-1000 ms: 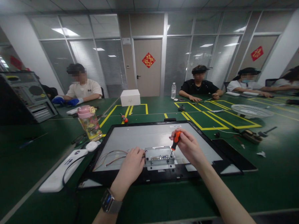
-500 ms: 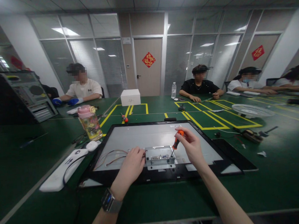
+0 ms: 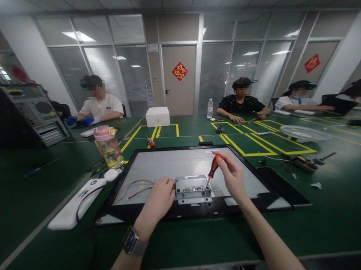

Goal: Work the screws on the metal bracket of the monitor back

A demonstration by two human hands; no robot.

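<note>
My right hand (image 3: 233, 176) is closed on the orange-and-black handle of a screwdriver (image 3: 214, 165). The screwdriver leans, its tip down at the right end of a metal bracket (image 3: 191, 194) with ports and a circuit board inside. At the bracket's left side, my left hand (image 3: 162, 194) grips its edge with curled fingers, the tips partly hidden. Both the bracket and my hands are over the grey back of a flat display panel (image 3: 176, 163) with a black frame. Thin wires (image 3: 137, 185) run left from beside my left hand across the panel.
Left of the panel are a white power strip (image 3: 78, 205) and a pink-lidded bottle (image 3: 108, 149). A black slab (image 3: 284, 186) lies to the right. Beyond stand a white box (image 3: 157, 117) and a computer case (image 3: 31, 114). Several people sit across the table (image 3: 204, 246).
The screwdriver's handle has tilted a little, and my right hand's fingers have shifted on it slightly. My left hand and the bracket stay in place.
</note>
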